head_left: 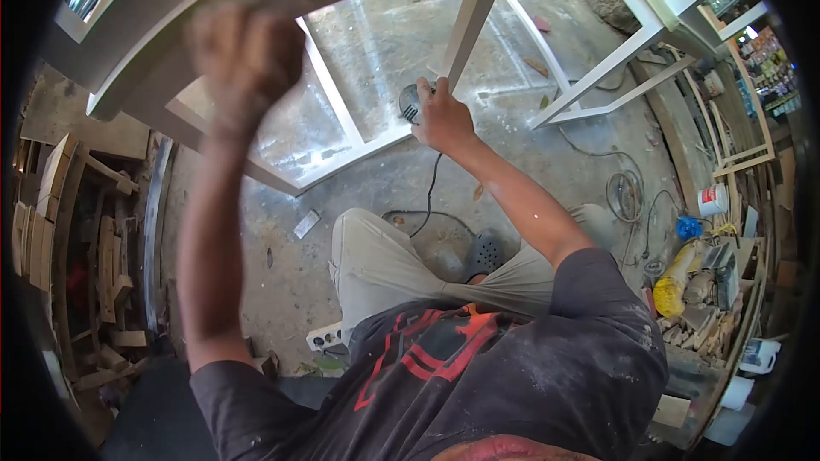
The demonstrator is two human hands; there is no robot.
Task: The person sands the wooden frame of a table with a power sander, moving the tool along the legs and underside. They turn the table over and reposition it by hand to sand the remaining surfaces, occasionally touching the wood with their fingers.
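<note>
Corded tool (410,102) gripped in right hand (443,122); left hand (245,60) (blurred) curled, well apart.

– Make out the left hand (249,55)?
– Only blurred. Can't fully see the tool (408,105) behind the right hand (446,119).
– See the whole pale frame (331,85)?
– No, lose it past the top edge.

Looks like smooth, matt wood on the pale openwork frame (331,85), kinda rough concrete for the grey floor (547,175), dusty matt cloth on the dark printed T-shirt (555,358).
</note>
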